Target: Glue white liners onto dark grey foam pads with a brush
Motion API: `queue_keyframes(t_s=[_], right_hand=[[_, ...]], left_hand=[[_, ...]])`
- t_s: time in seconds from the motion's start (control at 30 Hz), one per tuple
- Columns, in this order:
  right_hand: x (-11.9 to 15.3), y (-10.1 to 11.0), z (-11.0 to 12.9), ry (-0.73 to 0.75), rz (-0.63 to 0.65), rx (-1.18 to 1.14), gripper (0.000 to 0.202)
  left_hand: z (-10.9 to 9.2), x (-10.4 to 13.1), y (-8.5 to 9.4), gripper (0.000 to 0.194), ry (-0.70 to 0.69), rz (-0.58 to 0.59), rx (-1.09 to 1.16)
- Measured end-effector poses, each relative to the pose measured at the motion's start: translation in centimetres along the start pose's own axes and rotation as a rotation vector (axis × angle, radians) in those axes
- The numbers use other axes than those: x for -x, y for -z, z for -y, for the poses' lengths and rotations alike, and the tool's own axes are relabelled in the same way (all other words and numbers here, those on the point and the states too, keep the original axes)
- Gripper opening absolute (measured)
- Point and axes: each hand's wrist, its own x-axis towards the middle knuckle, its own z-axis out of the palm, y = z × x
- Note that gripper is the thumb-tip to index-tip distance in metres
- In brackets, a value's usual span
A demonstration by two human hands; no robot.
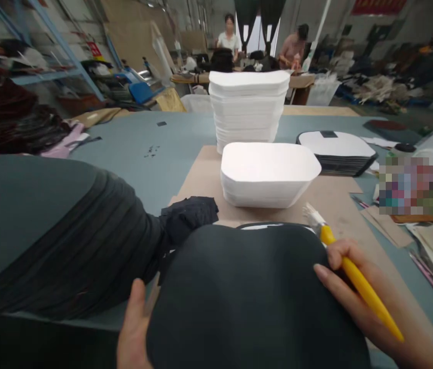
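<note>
Here a dark fabric panel (254, 302) is steadied by two hands on a cardboard sheet (201, 179).

The panel's left edge is gripped by the left hand (133, 333), thumb on top; a yellow-handled brush (354, 277) is clamped in the right hand (373, 302), its fingertips resting on the panel's right edge; a low stack of white pieces (268, 174) is seen just beyond, a taller white stack (249, 110) behind it; fanned dark pieces (47, 230) lie at left.

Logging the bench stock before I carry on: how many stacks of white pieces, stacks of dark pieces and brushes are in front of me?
White stacks: 2, the tall stack and the low stack
Dark stacks: 2, the fanned pile and the white-topped stack
Brushes: 1, the yellow-handled brush in the right hand
Total: 5
</note>
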Motion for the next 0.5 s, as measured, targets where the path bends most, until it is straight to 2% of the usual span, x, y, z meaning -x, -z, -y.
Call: queue_keyframes(t_s=[0.13, 0.2, 0.3, 0.37, 0.5], right_hand=[[3.4, 2.0, -4.4, -0.079, 0.036, 0.085, 0.016], [4.0, 3.3, -6.3, -0.108, 0.031, 0.123, 0.017], [3.7, 5.2, -9.1, -0.121, 0.001, 0.194, 0.021], [3.3, 5.8, -11.3, -0.135, 0.011, 0.227, 0.024], [3.7, 4.8, -15.2, -0.215, 0.135, 0.219, 0.029]], left_hand=[[3.0, -0.2, -1.7, 0.054, 0.247, -0.167, -0.037], [3.2, -0.6, -2.9, 0.054, 0.252, -0.165, -0.093], [2.3, -1.8, -4.5, 0.043, 0.133, 0.000, -0.275], [1.8, -2.9, -5.1, 0.036, 0.029, 0.067, -0.515], [2.0, -5.1, -4.8, 0.045, -0.218, -0.004, -1.029]])
